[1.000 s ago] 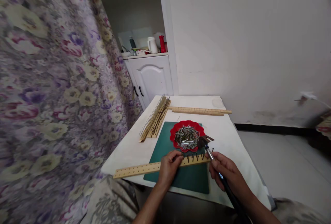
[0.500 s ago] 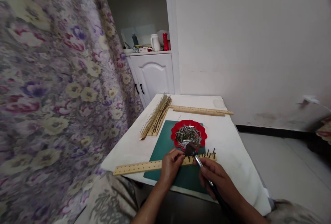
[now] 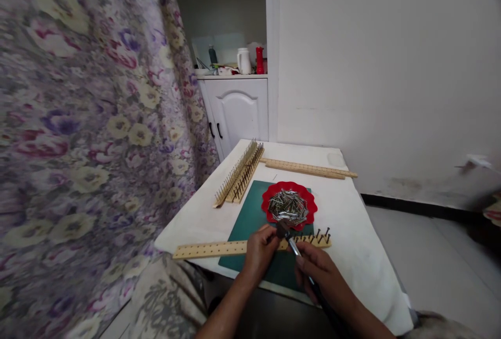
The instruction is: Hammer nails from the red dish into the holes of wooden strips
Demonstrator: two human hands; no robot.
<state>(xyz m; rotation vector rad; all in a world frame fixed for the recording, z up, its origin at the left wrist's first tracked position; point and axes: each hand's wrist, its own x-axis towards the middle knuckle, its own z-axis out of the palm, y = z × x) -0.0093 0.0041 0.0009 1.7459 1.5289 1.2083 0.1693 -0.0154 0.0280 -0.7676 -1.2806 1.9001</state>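
Note:
My right hand is wrapped around the handle of a hammer, whose dark head hovers over a wooden strip just beside my left fingers. My left hand rests on that strip with thumb and forefinger pinched; whatever lies in the pinch is hidden. Rows of small holes run along the strip's left part. Several dark nails stand up from its right end. Under the strip lies a green mat. Just beyond my hands, a red scalloped bowl holds a heap of loose silvery nails.
Two strips full of upright nails lie at the table's back left. Other drilled strips lie along the back. A white cloth covers the table. A floral curtain hangs at left; a white cabinet stands behind.
The hammer head has shifted slightly left, closer to my left fingertips. My left hand keeps its pinch on the strip. The whole view has turned a little.

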